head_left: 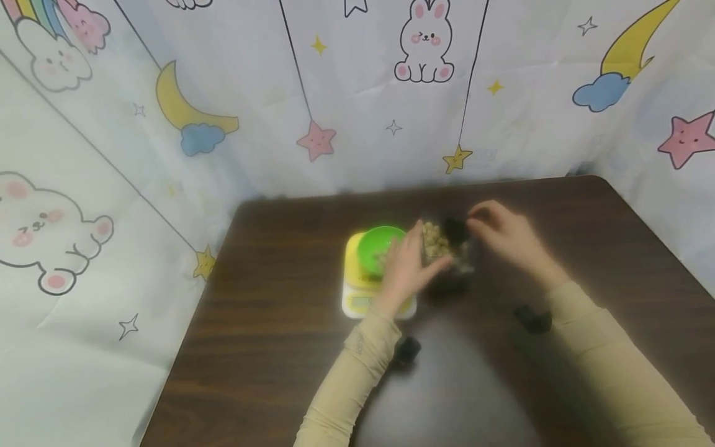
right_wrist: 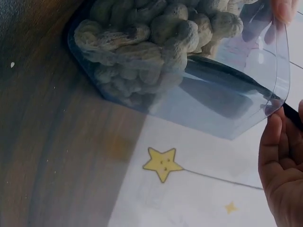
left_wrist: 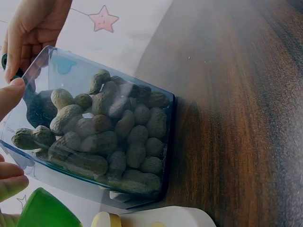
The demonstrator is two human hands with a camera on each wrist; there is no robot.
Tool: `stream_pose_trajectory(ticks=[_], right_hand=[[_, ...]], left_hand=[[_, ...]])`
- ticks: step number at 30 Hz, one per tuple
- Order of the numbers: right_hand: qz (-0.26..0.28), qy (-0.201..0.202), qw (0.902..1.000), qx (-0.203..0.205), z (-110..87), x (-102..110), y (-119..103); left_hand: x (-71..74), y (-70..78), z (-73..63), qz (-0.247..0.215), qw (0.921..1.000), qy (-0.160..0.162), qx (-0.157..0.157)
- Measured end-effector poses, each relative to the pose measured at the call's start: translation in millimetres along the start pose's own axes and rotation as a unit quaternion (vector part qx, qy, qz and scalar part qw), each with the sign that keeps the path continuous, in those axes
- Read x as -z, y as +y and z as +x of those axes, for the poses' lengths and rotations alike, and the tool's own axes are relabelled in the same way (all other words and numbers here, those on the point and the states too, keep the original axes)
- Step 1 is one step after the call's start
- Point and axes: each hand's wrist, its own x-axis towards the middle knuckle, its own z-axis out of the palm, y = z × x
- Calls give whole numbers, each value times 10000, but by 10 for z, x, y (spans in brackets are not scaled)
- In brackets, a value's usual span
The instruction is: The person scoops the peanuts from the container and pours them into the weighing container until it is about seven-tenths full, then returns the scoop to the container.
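Note:
A clear plastic container (left_wrist: pixel 142 82) holds several unshelled peanuts (right_wrist: pixel 165 33). My left hand (head_left: pixel 406 267) grips its side at the rim, thumb at the front and fingers toward the green bowl (head_left: pixel 371 248). That bowl sits on a yellow and white kitchen scale (head_left: pixel 353 292), partly behind the left hand; something pale and blurred shows inside it. On the container's other side, my right hand (head_left: pixel 505 236) pinches the handle of a black spoon (left_wrist: pixel 40 109). The spoon's head lies inside the container beside the peanuts.
The dark wooden table (head_left: pixel 268 347) meets a printed backdrop (head_left: pixel 357 99) with rabbits, moons and stars along its far and left sides. Small dark objects (head_left: pixel 408 352) show beside both sleeves.

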Motion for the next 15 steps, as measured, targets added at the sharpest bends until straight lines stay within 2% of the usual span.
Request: stream_pose_trajectory(ticks=[3, 9, 12, 15], right_hand=[[148, 29, 9997, -204, 9, -19, -6], [815, 182, 9932, -817, 12, -107, 8], [1026, 308, 9906, -853, -6, -139, 25], [1150, 264, 9894, -843, -32, -151, 60]], left_hand=[[2, -1, 6, -1, 10000, 15, 8], [-5, 7, 18, 130, 9999, 47, -42], [-1, 19, 22, 188, 9998, 44, -54], [2, 24, 18, 224, 9997, 42, -46]])
